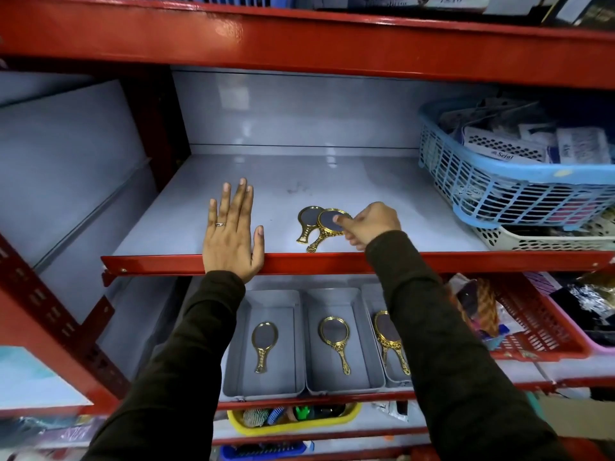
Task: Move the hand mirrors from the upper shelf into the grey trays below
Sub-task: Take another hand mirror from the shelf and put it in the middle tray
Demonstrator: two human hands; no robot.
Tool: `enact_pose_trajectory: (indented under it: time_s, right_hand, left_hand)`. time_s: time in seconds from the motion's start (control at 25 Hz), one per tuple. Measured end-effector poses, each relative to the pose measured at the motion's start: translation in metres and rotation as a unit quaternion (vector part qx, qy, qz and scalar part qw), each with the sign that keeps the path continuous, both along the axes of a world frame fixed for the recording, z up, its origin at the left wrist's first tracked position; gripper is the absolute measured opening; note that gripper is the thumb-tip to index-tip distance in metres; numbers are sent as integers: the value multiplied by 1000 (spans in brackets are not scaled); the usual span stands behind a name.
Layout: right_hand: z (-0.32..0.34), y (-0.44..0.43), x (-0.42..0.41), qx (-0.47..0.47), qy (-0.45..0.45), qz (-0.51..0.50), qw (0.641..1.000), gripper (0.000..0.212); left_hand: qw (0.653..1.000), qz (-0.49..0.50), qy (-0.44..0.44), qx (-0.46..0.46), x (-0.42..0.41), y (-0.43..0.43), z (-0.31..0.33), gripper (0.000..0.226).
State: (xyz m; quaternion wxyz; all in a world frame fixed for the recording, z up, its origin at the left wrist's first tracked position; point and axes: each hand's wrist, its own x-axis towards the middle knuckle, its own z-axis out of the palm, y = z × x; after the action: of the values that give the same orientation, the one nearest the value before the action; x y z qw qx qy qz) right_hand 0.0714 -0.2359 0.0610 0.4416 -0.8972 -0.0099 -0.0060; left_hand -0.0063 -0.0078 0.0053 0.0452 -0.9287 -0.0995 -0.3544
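The left hand (233, 227) lies flat and open, fingers spread, palm down on the front of the upper shelf (382, 194), its heel over the red front edge. It holds nothing. The right hand (369, 224) reaches onto the same shelf, fingers curled, thumb pressed on the glass of the nearer mirror (329, 226); the fingers seem to close around its rim, though whether it is fully gripped cannot be told.

Two gold-framed hand mirrors are left on the upper shelf, overlapping near the front edge, handles pointing toward the person. The further mirror (307, 221) lies partly under the nearer one, just to its left.

Below, three grey trays sit side by side. The left tray (233, 377) holds one mirror (264, 344), the middle tray (311, 377) holds one mirror (335, 341), and the right tray (369, 301), partly hidden by the right sleeve, holds one mirror (391, 341). All lie with handles toward the person.

So three mirrors appear already moved and two remain, putting the task past halfway. To the right on the upper shelf stands a blue basket (499, 181) of packaged goods, not part of the job.
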Motion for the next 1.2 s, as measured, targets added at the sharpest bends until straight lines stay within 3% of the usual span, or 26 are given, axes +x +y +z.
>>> enact_pose_trajectory:
  time_s: [0.08,0.2,0.4,0.56,0.72,0.8,1.2]
  right_hand:
    - [-2,24,7,-84,44,7,995,59]
    - [0,46,9,-187,61,20,980,63]
    - [-2,44,20,-193,64,-11,979,45]
    - [-10,29,31,-47,130,-3,990,42]
    - [-5,15,24,127,187,1,974,37]
    - [-4,11,20,174,192,9,966,43]
    - [7,-18,-15,349,151,90,921,32]
  left_hand:
    - [1000,-1,-2,2,-1,0,0,73]
    - [1000,-3,-3,2,0,1,1,73]
    - [1000,-3,-4,-1,-1,1,1,73]
    - [1000,-2,-2,-1,0,1,1,73]
    - [1000,0,0,0,0,1,1,74]
    - [1000,-2,0,-2,-1,1,1,74]
    - [1000,-22,-3,-16,-2,0,1,73]
